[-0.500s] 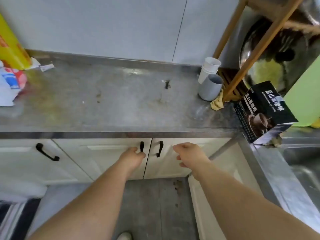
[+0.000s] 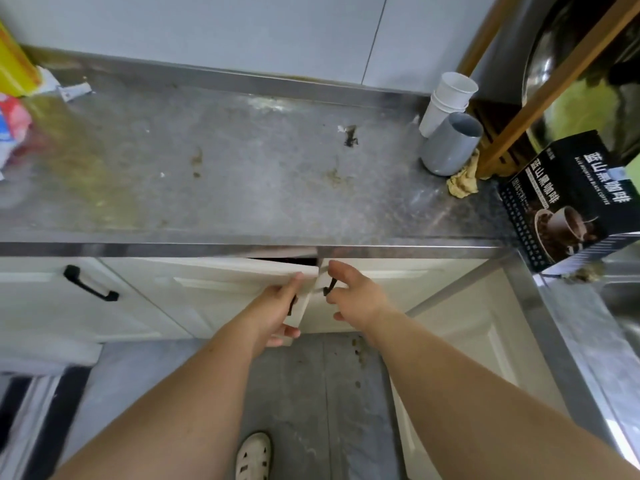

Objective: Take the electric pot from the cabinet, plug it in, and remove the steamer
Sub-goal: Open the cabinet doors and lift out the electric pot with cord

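Two cream cabinet doors sit under the steel counter (image 2: pixel 242 188). My left hand (image 2: pixel 277 308) grips the black handle of the left door (image 2: pixel 221 282), which stands slightly ajar with a dark gap at its top. My right hand (image 2: pixel 356 294) curls around the black handle of the right door (image 2: pixel 408 282), which looks shut. The electric pot and steamer are hidden from view.
A grey cup (image 2: pixel 450 143) and stacked white paper cups (image 2: pixel 446 98) stand at the counter's back right beside a wooden rack (image 2: pixel 554 77). A black coffee box (image 2: pixel 571 199) sits at the right corner. Another cabinet door (image 2: pixel 485 358) juts out on the right.
Both hands have closed on the door handles. The left door has swung out a little, opening a gap under the counter edge.
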Action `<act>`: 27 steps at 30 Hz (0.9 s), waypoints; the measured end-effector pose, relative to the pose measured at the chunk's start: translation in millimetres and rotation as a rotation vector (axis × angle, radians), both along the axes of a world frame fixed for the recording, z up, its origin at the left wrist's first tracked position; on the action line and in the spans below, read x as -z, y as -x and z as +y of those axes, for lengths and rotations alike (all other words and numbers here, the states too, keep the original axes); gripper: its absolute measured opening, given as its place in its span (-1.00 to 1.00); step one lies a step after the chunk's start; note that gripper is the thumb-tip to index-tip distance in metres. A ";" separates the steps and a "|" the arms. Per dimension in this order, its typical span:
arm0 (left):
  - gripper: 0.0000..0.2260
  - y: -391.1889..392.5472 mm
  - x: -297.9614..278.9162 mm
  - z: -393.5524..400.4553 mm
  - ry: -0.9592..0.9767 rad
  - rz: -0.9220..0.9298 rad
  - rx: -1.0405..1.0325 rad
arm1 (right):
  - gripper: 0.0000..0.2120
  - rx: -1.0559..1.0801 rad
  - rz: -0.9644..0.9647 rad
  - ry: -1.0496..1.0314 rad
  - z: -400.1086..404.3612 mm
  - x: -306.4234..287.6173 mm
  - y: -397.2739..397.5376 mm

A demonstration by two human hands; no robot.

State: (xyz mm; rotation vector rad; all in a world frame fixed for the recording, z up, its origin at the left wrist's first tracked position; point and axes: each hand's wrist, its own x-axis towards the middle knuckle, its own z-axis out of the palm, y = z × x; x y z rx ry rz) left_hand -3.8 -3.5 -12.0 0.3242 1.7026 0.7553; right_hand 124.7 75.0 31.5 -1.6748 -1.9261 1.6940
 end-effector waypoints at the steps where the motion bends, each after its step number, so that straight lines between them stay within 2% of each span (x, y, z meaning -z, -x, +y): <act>1: -0.38 0.2 -0.2 -5.7 0.031 -0.023 -0.024 | -0.46 -0.054 -0.009 -0.002 -4.9 -0.1 2.6; 3: -0.30 0.1 -2.1 -18.7 0.072 -0.047 -0.079 | -0.46 -0.177 -0.074 -0.024 -18.6 -1.9 8.4; 6: -0.29 -4.9 -8.3 -37.0 0.123 -0.028 -0.141 | -0.56 -0.280 -0.160 -0.062 -36.1 -2.3 8.0; 12: -0.45 -7.1 -23.7 -66.6 0.106 0.130 -0.349 | -0.70 -0.506 -0.205 0.049 -67.2 -14.5 -0.4; 16: -0.53 -4.9 -29.1 -93.7 0.122 0.169 -0.370 | -0.68 -0.710 -0.304 -0.018 -92.8 -18.1 2.4; 23: -0.61 9.5 -34.8 -150.7 0.148 0.326 -0.294 | -0.70 -0.789 -0.271 -0.156 -123.0 -25.3 10.6; 27: -0.63 18.9 -34.7 -173.2 0.295 0.619 -0.254 | -0.66 -0.701 -0.221 -0.108 -130.7 -24.8 16.8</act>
